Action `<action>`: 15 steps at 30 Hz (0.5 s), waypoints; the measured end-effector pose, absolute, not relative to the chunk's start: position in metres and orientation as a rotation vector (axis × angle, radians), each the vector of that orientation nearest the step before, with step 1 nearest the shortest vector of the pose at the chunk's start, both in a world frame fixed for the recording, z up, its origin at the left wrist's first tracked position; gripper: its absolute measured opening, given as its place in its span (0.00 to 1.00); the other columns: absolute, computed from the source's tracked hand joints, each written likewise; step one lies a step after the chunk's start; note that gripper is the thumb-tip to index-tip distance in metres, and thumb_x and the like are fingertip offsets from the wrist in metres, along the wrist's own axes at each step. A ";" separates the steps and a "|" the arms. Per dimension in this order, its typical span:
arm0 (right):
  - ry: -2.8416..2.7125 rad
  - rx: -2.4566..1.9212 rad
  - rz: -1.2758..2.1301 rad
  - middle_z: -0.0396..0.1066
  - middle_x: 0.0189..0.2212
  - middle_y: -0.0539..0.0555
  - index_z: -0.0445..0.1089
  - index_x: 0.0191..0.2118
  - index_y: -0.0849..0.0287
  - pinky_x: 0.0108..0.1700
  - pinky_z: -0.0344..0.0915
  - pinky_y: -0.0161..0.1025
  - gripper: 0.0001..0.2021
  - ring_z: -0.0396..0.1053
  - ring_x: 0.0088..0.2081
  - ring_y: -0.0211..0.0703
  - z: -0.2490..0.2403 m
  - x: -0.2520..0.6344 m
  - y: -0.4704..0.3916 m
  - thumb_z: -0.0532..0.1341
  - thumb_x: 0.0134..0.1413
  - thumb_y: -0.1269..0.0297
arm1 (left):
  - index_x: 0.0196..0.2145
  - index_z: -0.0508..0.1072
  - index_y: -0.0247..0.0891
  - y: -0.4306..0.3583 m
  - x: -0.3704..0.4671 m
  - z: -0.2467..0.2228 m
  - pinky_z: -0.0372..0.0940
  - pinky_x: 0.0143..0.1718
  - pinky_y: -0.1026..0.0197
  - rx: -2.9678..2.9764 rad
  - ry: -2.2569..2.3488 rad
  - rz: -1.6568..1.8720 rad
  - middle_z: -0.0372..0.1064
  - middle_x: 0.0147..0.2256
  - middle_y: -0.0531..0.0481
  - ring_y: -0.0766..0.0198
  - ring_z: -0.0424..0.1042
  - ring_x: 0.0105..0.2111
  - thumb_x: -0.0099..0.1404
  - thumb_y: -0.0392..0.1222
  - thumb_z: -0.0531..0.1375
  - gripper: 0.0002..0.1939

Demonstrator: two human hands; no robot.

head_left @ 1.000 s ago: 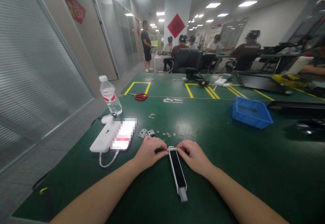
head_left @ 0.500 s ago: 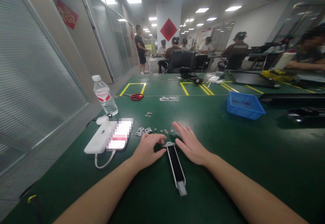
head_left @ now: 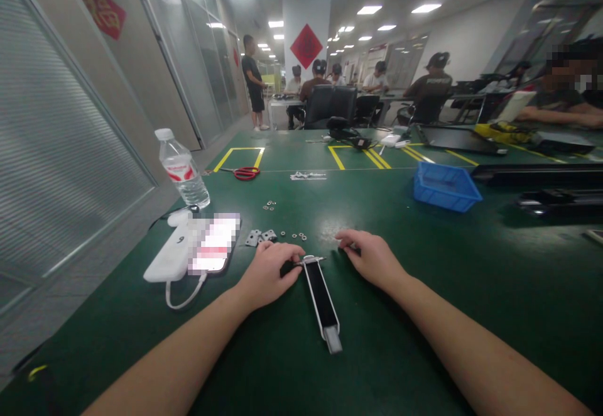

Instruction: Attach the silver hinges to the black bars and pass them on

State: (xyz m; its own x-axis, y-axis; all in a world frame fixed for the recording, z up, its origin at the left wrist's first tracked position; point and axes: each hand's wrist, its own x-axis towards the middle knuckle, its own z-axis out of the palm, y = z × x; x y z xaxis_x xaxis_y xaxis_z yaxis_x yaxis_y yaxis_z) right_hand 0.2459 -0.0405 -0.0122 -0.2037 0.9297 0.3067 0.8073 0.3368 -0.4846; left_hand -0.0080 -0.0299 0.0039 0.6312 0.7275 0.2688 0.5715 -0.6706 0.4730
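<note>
A long narrow piece with a white metal frame and a black middle (head_left: 323,300) lies on the green table in front of me, its grey tab (head_left: 332,339) pointing toward me. A thin metal bolt (head_left: 321,258) runs crosswise through its far end. My left hand (head_left: 271,274) is closed, thumb and forefinger pinching the bolt's left end. To the right and apart from the piece, my right hand (head_left: 372,256) has its thumb and fingers drawn together; what lies between the fingertips is hidden. Several small nuts (head_left: 301,236) and grey metal plates (head_left: 260,237) lie beyond my left hand.
A power bank (head_left: 169,256) cabled to a phone (head_left: 221,243) and a water bottle (head_left: 183,174) stand at left. Further back are red-handled scissors (head_left: 245,173), small washers (head_left: 269,205), white strips (head_left: 308,176) and a blue bin (head_left: 445,186). Another person's arm (head_left: 556,114) rests at far right.
My right hand has moved right, away from the bolt, and its spread fingers have closed. The nut near its fingertips no longer shows. My left hand stays at the bolt; the view has shifted slightly.
</note>
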 end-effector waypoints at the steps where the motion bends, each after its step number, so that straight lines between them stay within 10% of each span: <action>1: -2.059 -1.526 0.291 0.76 0.34 0.52 0.71 0.43 0.57 0.42 0.67 0.42 0.15 0.73 0.39 0.45 -0.012 0.248 -0.041 0.56 0.51 0.78 | 0.43 0.69 0.41 -0.030 -0.008 0.004 0.56 0.49 0.49 2.513 1.036 0.629 0.73 0.37 0.51 0.59 0.70 0.40 0.62 0.35 0.56 0.11; 15: -2.014 -1.588 0.322 0.71 0.38 0.56 0.74 0.44 0.58 0.36 0.69 0.41 0.13 0.70 0.31 0.41 -0.015 0.257 -0.040 0.59 0.51 0.71 | 0.41 0.70 0.40 -0.031 -0.009 0.006 0.55 0.50 0.48 2.493 1.053 0.604 0.73 0.38 0.52 0.59 0.70 0.41 0.62 0.35 0.57 0.08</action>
State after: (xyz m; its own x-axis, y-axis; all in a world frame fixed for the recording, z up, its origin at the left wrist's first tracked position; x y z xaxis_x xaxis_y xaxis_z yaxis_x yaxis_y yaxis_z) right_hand 0.2565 -0.0398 -0.0146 -0.1511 0.9509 0.2700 0.8191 0.2733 -0.5043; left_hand -0.0089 -0.0307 0.0056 0.6296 0.7383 0.2418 0.5810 -0.6541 0.4843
